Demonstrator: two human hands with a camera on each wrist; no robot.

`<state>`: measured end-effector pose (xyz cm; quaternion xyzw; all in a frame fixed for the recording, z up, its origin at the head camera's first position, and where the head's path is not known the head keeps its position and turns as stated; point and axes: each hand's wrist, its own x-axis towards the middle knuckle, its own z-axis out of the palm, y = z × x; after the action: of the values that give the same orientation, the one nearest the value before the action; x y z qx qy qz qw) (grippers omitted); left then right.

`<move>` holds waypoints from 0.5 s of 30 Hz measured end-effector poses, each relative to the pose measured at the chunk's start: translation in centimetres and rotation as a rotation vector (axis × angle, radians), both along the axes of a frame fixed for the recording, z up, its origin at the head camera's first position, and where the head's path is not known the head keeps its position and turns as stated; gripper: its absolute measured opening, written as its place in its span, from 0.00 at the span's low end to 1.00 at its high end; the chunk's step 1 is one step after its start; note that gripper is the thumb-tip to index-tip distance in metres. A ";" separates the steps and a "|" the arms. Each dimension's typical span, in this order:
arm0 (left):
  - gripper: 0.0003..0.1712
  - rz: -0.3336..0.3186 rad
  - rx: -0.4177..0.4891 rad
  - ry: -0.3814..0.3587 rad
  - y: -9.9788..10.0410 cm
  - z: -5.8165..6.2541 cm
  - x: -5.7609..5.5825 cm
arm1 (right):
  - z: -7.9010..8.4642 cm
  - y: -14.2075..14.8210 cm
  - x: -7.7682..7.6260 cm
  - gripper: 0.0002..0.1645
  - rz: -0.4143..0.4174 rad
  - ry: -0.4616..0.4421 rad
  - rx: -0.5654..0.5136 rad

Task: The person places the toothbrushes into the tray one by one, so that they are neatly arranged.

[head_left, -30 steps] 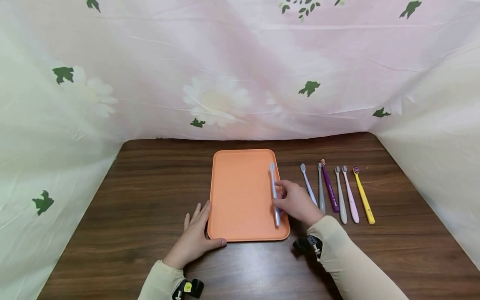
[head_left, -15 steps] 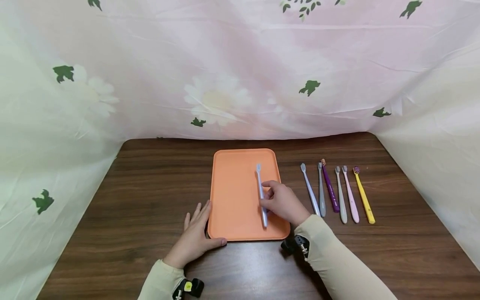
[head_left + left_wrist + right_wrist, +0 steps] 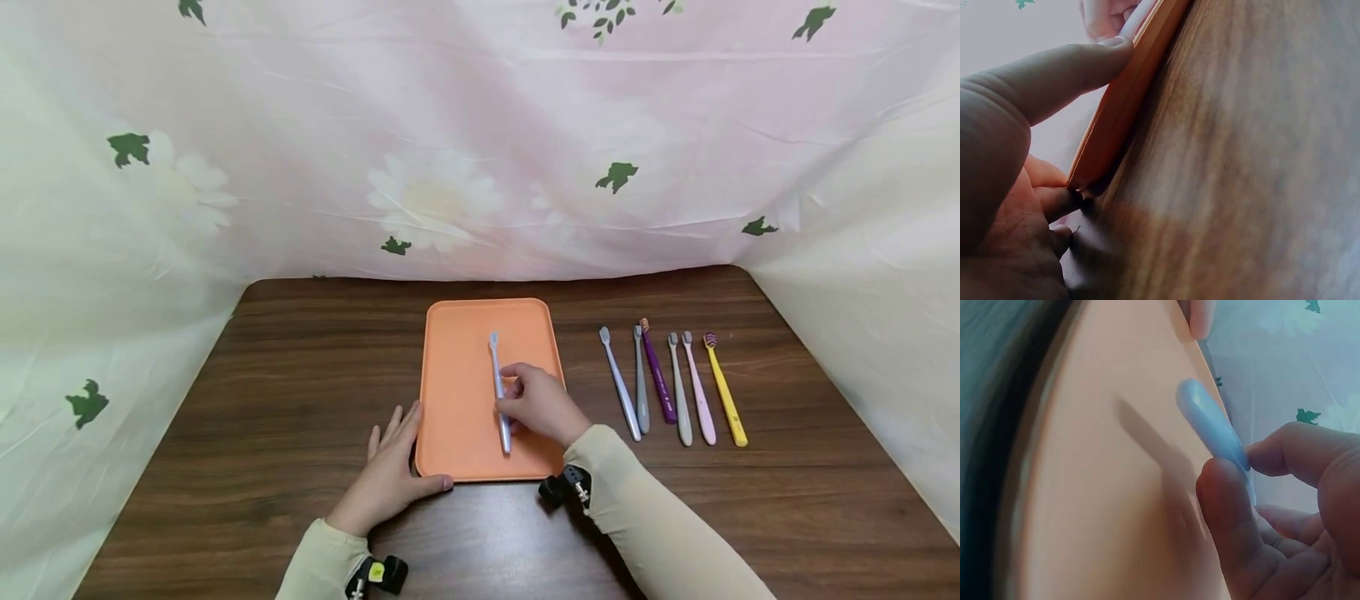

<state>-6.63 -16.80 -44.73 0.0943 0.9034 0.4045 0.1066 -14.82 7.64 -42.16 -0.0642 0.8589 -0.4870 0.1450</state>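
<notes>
My right hand (image 3: 543, 407) pinches a pale blue toothbrush (image 3: 497, 368) by its handle between thumb and fingers, over the middle of the orange tray (image 3: 453, 358). The bristle head points to the far side. In the right wrist view the rounded handle end of the toothbrush (image 3: 1204, 415) casts a shadow on the tray, apart from it. My left hand (image 3: 386, 483) rests at the tray's near left corner, fingers straight along the left side. Its thumb (image 3: 1100, 62) lies on the near rim in the left wrist view.
Several toothbrushes lie in a row right of the tray: a light blue one (image 3: 619, 385), a grey-blue one (image 3: 641, 383), a purple one (image 3: 658, 373), a grey-green one (image 3: 679, 392), a pink one (image 3: 699, 392) and a yellow one (image 3: 725, 392). A patterned cloth (image 3: 300, 167) hangs behind the table.
My right hand has carried the pale blue toothbrush leftward from the tray's right edge to about its middle. My left hand has stayed in place.
</notes>
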 end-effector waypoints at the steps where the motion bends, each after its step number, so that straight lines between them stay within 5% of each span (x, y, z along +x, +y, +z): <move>1: 0.67 0.001 0.000 0.001 0.0 0.0 0.0 | 0.0 -0.2 0.0 0.32 -0.001 -0.004 0.001; 15: 0.66 0.007 -0.002 -0.014 0.0 0.1 0.0 | -0.3 -2.6 -0.3 0.27 0.046 -0.039 -0.010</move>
<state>-6.64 -16.75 -44.66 0.0882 0.9033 0.4047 0.1114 -15.09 5.07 -42.50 -0.0752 0.8518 -0.4890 0.1724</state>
